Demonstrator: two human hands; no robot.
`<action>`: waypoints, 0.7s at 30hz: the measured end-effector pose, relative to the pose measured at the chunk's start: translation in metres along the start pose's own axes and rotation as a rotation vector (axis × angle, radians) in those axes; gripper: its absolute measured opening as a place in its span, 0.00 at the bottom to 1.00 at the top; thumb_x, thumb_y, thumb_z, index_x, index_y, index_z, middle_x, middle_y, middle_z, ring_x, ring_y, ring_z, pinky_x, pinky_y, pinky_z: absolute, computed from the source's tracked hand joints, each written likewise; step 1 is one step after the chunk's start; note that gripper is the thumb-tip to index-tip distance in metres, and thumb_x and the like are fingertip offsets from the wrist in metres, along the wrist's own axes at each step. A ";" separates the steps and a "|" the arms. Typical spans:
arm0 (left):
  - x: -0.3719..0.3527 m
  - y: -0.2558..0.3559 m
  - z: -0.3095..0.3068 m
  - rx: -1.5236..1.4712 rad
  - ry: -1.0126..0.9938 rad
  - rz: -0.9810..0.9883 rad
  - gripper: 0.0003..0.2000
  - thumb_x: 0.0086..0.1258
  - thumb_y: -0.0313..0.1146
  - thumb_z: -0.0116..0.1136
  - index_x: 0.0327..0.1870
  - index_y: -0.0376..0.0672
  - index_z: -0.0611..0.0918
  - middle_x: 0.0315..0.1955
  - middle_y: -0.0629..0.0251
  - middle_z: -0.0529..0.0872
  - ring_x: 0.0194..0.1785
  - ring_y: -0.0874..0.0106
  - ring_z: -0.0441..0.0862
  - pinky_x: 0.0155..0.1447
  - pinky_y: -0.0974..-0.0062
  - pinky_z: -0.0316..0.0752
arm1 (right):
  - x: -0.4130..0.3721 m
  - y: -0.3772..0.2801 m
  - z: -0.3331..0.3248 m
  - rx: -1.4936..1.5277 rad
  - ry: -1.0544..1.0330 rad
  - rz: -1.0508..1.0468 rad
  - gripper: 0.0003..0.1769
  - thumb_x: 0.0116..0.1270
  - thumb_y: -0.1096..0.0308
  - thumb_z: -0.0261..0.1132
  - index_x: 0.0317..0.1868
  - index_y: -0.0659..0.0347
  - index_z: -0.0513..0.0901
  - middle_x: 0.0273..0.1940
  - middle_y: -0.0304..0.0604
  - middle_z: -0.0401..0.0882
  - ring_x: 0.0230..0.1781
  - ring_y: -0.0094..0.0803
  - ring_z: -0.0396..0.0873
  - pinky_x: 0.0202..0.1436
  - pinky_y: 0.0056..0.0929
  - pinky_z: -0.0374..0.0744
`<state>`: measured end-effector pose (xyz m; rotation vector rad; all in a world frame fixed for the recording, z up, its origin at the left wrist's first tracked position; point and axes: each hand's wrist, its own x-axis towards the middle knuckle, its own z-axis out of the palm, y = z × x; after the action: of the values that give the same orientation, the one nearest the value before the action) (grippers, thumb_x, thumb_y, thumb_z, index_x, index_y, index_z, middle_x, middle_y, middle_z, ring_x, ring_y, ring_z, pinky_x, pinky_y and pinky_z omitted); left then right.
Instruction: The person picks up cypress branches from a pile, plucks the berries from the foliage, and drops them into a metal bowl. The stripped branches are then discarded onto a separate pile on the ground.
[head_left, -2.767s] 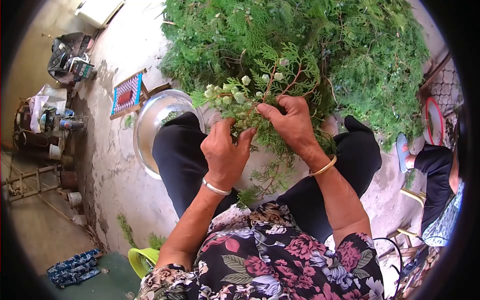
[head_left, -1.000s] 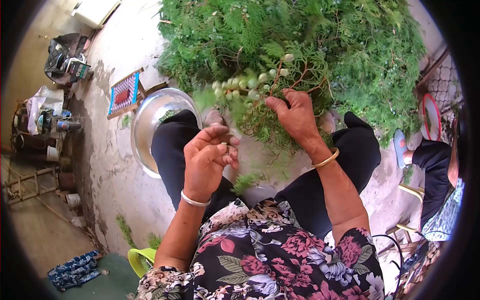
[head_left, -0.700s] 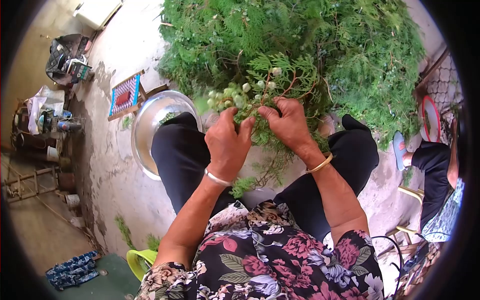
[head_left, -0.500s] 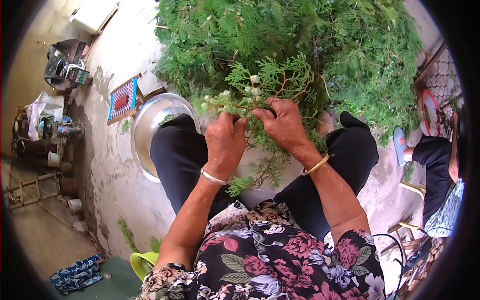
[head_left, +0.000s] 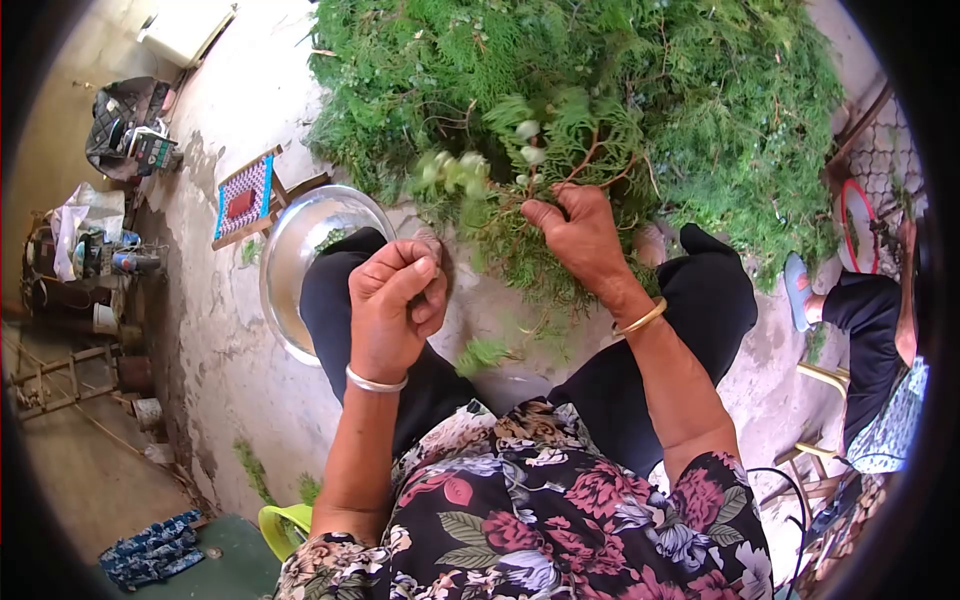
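My right hand (head_left: 583, 240) pinches the stem of an evergreen branch (head_left: 590, 150) with flat green sprays, like arborvitae. Pale round cones (head_left: 531, 150) sit on it, and more cones (head_left: 452, 172) at its left end are smeared by motion. Apart from the branch, my left hand (head_left: 395, 300) is raised over my left knee with its fingers curled closed; whatever they hold, if anything, is hidden. Left of that hand stands a wide metal basin (head_left: 285, 290), partly behind my knee, with a little green in it.
A big heap of cut evergreen branches (head_left: 700, 110) covers the floor ahead. A small woven-seat stool (head_left: 244, 200) stands left of the basin, a yellow-green container (head_left: 285, 527) at lower left. At right sits another person, whose leg (head_left: 865, 310) and slipper (head_left: 797, 290) show.
My left hand has come off the branch and moved left and slightly down, toward the basin side. The right hand keeps the branch, which has shifted a little and blurs.
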<state>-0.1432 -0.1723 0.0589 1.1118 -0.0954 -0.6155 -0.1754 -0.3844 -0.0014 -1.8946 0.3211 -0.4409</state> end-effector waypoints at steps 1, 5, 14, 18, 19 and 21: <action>-0.001 0.003 -0.001 -0.041 -0.017 -0.029 0.02 0.66 0.25 0.54 0.34 0.36 0.76 0.19 0.63 0.76 0.15 0.82 0.64 0.16 0.86 0.57 | 0.001 0.000 -0.003 -0.003 -0.006 -0.005 0.17 0.56 0.67 0.68 0.21 0.70 0.72 0.16 0.52 0.66 0.17 0.32 0.65 0.24 0.34 0.67; -0.001 -0.007 0.009 -0.130 0.041 -0.057 0.05 0.68 0.28 0.50 0.33 0.37 0.75 0.22 0.59 0.78 0.16 0.81 0.64 0.16 0.86 0.59 | -0.002 -0.003 0.001 0.033 -0.003 -0.036 0.16 0.57 0.67 0.68 0.21 0.70 0.73 0.16 0.49 0.66 0.17 0.28 0.63 0.23 0.33 0.65; 0.012 -0.063 0.003 1.230 0.300 0.621 0.13 0.54 0.25 0.68 0.38 0.35 0.77 0.22 0.62 0.80 0.21 0.73 0.76 0.26 0.77 0.70 | -0.006 0.005 0.009 -0.004 -0.024 -0.049 0.17 0.56 0.66 0.68 0.21 0.69 0.73 0.17 0.54 0.67 0.17 0.44 0.63 0.24 0.37 0.67; 0.024 -0.064 -0.001 1.394 0.243 0.745 0.12 0.55 0.27 0.66 0.39 0.38 0.77 0.18 0.58 0.78 0.22 0.59 0.79 0.26 0.67 0.71 | -0.008 0.001 0.010 -0.113 -0.073 -0.042 0.10 0.59 0.72 0.67 0.28 0.71 0.78 0.18 0.43 0.68 0.21 0.21 0.63 0.25 0.29 0.67; 0.025 -0.064 -0.002 1.408 0.209 0.783 0.12 0.55 0.26 0.65 0.39 0.38 0.77 0.18 0.56 0.78 0.22 0.58 0.78 0.25 0.67 0.70 | -0.008 0.001 0.010 -0.113 -0.070 -0.039 0.10 0.59 0.72 0.67 0.28 0.71 0.78 0.18 0.43 0.68 0.21 0.21 0.63 0.25 0.29 0.67; 0.023 -0.063 0.000 1.314 0.225 0.737 0.10 0.56 0.25 0.64 0.38 0.37 0.77 0.18 0.58 0.78 0.21 0.62 0.78 0.25 0.70 0.70 | -0.007 0.002 0.010 -0.053 -0.029 -0.010 0.11 0.58 0.72 0.68 0.26 0.72 0.76 0.17 0.44 0.66 0.22 0.22 0.61 0.25 0.29 0.66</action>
<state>-0.1504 -0.2029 -0.0001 2.2251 -0.7548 0.3580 -0.1771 -0.3740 -0.0073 -1.9527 0.3070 -0.4144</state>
